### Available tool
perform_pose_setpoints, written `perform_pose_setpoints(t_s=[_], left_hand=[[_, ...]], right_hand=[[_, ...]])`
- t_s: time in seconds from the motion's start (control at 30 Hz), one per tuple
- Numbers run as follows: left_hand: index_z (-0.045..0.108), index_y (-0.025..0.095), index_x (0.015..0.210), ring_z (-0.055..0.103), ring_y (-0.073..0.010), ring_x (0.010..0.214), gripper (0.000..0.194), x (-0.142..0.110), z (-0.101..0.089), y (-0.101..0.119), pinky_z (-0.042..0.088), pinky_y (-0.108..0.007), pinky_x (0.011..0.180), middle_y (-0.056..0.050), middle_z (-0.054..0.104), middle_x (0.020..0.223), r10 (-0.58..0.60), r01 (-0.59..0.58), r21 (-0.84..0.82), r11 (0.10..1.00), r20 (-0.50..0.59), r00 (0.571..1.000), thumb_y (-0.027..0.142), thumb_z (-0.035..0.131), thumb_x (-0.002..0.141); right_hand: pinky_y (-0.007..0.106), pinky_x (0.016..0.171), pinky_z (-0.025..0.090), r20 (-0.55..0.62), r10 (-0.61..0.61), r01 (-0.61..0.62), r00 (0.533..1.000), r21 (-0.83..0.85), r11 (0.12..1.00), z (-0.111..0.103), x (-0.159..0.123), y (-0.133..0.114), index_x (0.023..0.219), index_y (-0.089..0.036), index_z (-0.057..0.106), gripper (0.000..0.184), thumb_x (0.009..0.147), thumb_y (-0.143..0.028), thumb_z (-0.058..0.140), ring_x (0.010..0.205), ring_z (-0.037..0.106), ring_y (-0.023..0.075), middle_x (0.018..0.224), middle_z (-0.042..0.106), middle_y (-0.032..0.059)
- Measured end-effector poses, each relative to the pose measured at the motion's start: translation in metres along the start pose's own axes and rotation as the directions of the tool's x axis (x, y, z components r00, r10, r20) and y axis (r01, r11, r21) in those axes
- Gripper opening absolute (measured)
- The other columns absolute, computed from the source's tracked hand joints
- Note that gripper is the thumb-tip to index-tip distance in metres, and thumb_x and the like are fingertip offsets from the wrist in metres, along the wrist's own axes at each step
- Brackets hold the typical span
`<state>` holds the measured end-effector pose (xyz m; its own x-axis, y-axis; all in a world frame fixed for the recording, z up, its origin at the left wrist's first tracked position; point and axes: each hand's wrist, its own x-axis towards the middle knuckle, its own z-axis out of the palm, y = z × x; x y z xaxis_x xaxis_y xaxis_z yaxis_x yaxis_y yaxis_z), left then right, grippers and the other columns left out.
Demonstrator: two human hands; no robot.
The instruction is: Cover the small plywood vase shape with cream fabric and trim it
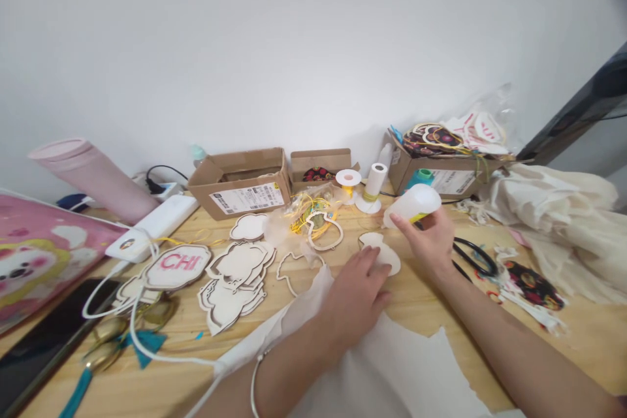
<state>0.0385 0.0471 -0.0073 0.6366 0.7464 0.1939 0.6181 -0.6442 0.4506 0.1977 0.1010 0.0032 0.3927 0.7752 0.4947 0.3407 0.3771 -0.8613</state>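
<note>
On a wooden desk [181,317], the left hand [358,290] lies with its grip spread flat over a pale gourd-shaped cutout [393,261], probably steadying it. Above and beside it, the right hand's [434,241] grip wraps a tilted white bottle [409,204], seemingly for control.

A flat, off-white, gourd-shaped cutout [390,256] is lying level under the fingers of the left hand [356,289], which are covering part of its near left side. Its smaller lobe is pointing away and to the left, its broader lobe sitting nearer and to the right. A translucent white plastic bottle [416,201], showing some yellow on its underside, is leaning strongly in the right hand's grasp [431,238], its rounded, wide end facing up and right.
</note>
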Motion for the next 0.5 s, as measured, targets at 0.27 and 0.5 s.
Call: perform_pose_setpoints(t_s=[0.27,0.5], left_hand=[[0.042,0.017,0.12,0.028,-0.0255,0.125,0.045,0.001,0.005,-0.004,0.026,-0.041,0.101,-0.014,0.033,0.135,-0.078,0.077,0.051,0.996,0.008,0.997,0.033,0.048,0.078],[0.041,0.014,0.12,0.024,-0.0268,0.126,0.05,0.002,0.006,-0.007,0.025,-0.041,0.101,-0.017,0.032,0.135,-0.094,0.097,0.094,0.991,-0.031,0.995,0.039,0.048,0.078]], right_hand=[[0.037,0.084,0.044,0.056,0.015,-0.02,0.998,0.095,0.995,0.0,0.0,0.003,0.102,-0.017,0.054,0.041,0.065,-0.027,0.067,0.091,0.058,0.0208,0.098,0.064,0.0079],[0.04,0.079,0.048,0.02,0.235,-0.225,0.972,0.377,0.898,0.0,0.006,0.013,0.098,-0.02,0.053,0.03,0.072,-0.033,0.061,0.088,0.061,0.021,0.095,0.065,0.0062]])
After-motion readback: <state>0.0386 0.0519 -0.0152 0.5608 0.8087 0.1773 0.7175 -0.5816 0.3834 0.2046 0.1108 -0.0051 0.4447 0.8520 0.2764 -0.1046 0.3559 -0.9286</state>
